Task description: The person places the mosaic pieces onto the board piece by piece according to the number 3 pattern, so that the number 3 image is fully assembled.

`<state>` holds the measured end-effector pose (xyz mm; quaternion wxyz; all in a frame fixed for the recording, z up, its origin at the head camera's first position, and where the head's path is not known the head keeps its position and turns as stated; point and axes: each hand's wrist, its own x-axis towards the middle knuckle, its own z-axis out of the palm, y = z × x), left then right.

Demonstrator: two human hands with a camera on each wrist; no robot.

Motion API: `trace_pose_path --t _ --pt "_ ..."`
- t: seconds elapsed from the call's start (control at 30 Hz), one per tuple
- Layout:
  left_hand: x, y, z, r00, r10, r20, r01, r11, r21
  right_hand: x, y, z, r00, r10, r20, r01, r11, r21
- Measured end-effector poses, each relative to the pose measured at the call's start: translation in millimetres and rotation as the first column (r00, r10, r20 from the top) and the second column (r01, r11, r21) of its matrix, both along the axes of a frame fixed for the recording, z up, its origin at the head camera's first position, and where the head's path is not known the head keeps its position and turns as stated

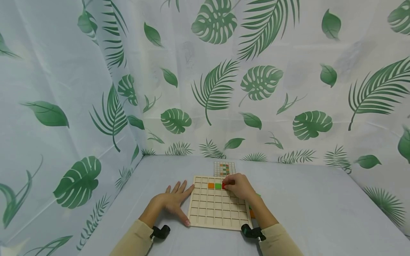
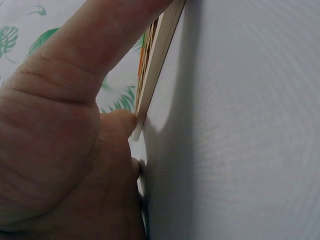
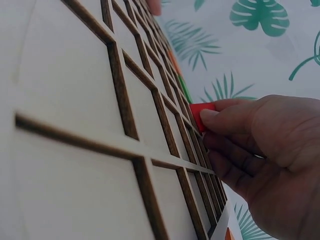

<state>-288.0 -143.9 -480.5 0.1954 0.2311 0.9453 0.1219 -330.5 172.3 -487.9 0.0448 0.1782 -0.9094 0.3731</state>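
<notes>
Board: pale wood [image 1: 217,212], square, ruled by raised strips into a grid of cells; strip sides dark brown. Lies between the hands, on the tabletop [image 1: 323,206].
Tabletop covering: smooth, pale, bluish grey, running under both hands.
Backdrop: white cloth [image 1: 282,96], creased, green leaf print; beyond both hands.
Orange tile [image 1: 211,185], green tile [image 1: 218,186]: flat, square, side by side in far-row cells, left of the right fingertips.
Red tile [image 3: 196,118]: bright, flat-faced, at right fingertips, next to green; whether fully seated, cannot tell.
Card: small printed grid [image 1: 217,169], coloured squares, just beyond right hand.
Left hand [image 1: 174,201]: fingers fanned, index and thumb at board's left edge.
Right hand [image 1: 239,186]: over board, thumb and fingers pinching red tile.
</notes>
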Motion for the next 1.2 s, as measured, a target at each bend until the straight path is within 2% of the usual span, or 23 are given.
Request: trace_pose_path --t 1.2 --pt "-0.9 0.4 -0.8 1.000 0.003 0.001 -0.003 1.000 -0.001 1.7 -3.4 -0.2 0.998 0.050 0.024 -0.052 0.995 0.085"
